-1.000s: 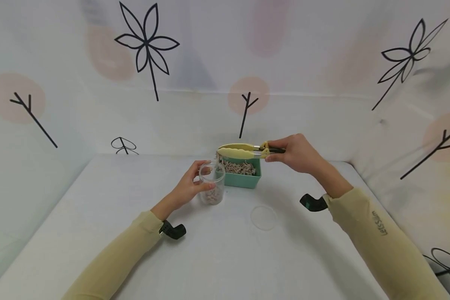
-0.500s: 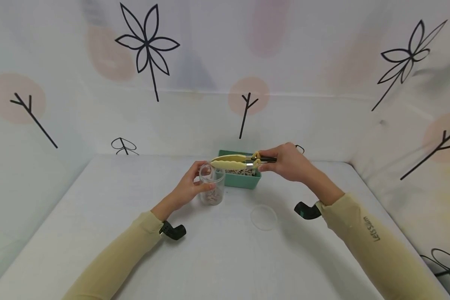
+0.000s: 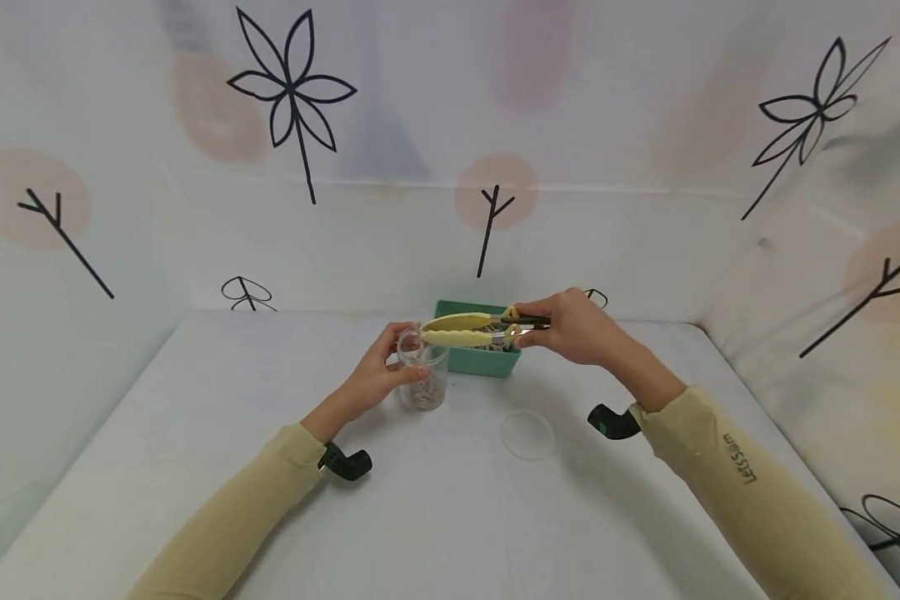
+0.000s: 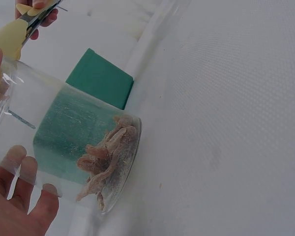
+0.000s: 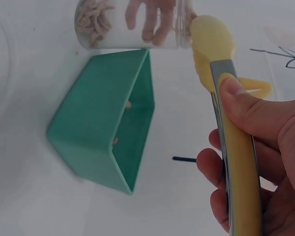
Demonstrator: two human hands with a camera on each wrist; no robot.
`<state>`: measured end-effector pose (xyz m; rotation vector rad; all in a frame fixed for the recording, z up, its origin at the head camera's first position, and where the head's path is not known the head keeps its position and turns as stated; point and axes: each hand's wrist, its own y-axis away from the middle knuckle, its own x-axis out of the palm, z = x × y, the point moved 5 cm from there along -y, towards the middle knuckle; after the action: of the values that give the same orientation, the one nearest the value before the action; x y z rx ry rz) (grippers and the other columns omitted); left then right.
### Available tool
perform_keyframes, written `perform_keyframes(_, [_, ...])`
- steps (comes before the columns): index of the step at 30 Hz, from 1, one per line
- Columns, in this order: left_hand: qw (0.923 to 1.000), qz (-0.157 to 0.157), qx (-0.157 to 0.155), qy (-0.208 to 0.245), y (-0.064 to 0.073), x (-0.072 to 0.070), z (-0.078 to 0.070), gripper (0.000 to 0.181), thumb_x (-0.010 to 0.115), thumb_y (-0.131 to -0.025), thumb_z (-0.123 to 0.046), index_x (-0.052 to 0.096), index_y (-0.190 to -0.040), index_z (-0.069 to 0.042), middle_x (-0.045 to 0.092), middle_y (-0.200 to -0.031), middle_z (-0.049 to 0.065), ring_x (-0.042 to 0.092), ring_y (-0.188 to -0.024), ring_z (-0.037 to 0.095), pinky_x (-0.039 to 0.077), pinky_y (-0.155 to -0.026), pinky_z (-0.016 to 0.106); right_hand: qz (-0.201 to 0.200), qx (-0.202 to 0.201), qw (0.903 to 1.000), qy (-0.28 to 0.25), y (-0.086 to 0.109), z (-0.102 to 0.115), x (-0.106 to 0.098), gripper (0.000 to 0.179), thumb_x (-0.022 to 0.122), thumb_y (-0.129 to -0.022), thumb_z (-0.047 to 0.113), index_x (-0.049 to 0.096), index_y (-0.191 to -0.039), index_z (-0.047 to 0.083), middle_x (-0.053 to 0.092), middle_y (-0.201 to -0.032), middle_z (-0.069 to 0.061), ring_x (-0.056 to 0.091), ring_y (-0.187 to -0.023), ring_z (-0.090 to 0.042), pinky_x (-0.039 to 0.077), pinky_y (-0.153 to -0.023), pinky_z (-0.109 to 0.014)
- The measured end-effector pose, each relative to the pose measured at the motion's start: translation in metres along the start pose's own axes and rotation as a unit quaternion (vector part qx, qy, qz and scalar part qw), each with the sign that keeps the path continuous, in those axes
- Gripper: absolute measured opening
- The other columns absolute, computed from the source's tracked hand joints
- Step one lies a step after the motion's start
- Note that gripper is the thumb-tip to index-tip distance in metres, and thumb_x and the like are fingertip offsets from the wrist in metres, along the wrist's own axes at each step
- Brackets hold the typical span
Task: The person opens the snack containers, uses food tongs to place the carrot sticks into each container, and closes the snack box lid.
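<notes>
While the left hand (image 3: 375,375) holds the clear jar (image 3: 435,367) from its nine o'clock, we see fingers and thumb curved partway round the wall, spread to the jar's width, fingertips on the plastic. Jar stands upright on the white table (image 3: 420,517), mouth up, greyish-brown strips (image 4: 108,157) at its base. Right hand (image 3: 581,329), between two and three o'clock of the jar, grips the yellow tongs (image 5: 240,162): thumb on one arm, fingers wrapped on the other side, gap narrow. Tong heads are at the jar's mouth, arms slightly apart in the head view; more strips show there, but we can't tell if the heads pinch them. Green box (image 5: 93,98) sits at the jar's two o'clock, just behind, some strips inside. Clear disc (image 3: 527,435) lies flat at four o'clock, apart from both.
</notes>
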<state>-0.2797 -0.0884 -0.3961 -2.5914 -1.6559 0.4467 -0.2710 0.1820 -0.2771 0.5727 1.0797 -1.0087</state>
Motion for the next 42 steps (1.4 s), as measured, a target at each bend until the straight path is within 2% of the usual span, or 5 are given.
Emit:
perform_keyframes(7, [1.0,-0.002,0.009,0.001,0.0,-0.001,0.0,0.066,0.073,-0.092,-0.012,0.036,-0.147,-0.013,0.045,-0.141,0.012,0.041,-0.135,0.029,0.035,-0.11,0.051,-0.003,-0.004,1.0,-0.003,0.0,0.002,0.0,0.056,0.081,-0.086,0.023,0.061,-0.134,0.002,0.071,-0.116,-0.014,0.062,-0.081,-0.017,0.049,-0.066,-0.032])
perform_keyframes(15, [0.9999,-0.001,0.011,0.004,0.001,-0.001,-0.001,0.068,0.074,-0.091,-0.011,0.036,-0.147,-0.016,0.045,-0.143,0.018,0.041,-0.135,0.029,0.038,-0.107,0.053,-0.009,-0.018,0.9996,-0.018,0.001,-0.003,-0.004,0.058,0.08,-0.087,0.022,0.059,-0.136,-0.001,0.069,-0.119,-0.015,0.067,-0.091,-0.018,0.054,-0.079,-0.039])
perform_keyframes(22, [0.9998,-0.002,0.016,0.009,0.001,-0.001,-0.002,0.068,0.073,-0.092,-0.009,0.035,-0.148,-0.012,0.045,-0.143,0.019,0.039,-0.137,0.03,0.036,-0.109,0.053,-0.009,0.012,0.9998,-0.01,0.0,-0.017,-0.006,0.06,0.077,-0.09,0.024,0.055,-0.14,-0.001,0.066,-0.125,-0.017,0.065,-0.099,-0.023,0.053,-0.086,-0.044])
perform_keyframes(29, [0.9998,-0.001,0.021,0.005,0.0,0.0,-0.001,0.068,0.073,-0.092,-0.01,0.035,-0.148,-0.011,0.045,-0.142,0.018,0.04,-0.137,0.03,0.037,-0.109,0.052,-0.001,0.053,0.9973,0.05,-0.001,-0.033,-0.01,0.064,0.078,-0.088,0.027,0.054,-0.14,-0.002,0.068,-0.119,-0.018,0.062,-0.093,-0.025,0.052,-0.081,-0.044])
perform_keyframes(42, [0.9998,0.001,0.021,0.002,0.001,0.001,-0.003,0.067,0.072,-0.092,-0.009,0.035,-0.149,-0.012,0.044,-0.142,0.021,0.039,-0.136,0.033,0.037,-0.107,0.056,0.041,0.08,0.9871,0.132,-0.003,-0.05,-0.011,0.067,0.08,-0.085,0.033,0.057,-0.138,-0.001,0.068,-0.115,-0.015,0.061,-0.089,-0.025,0.051,-0.072,-0.04])
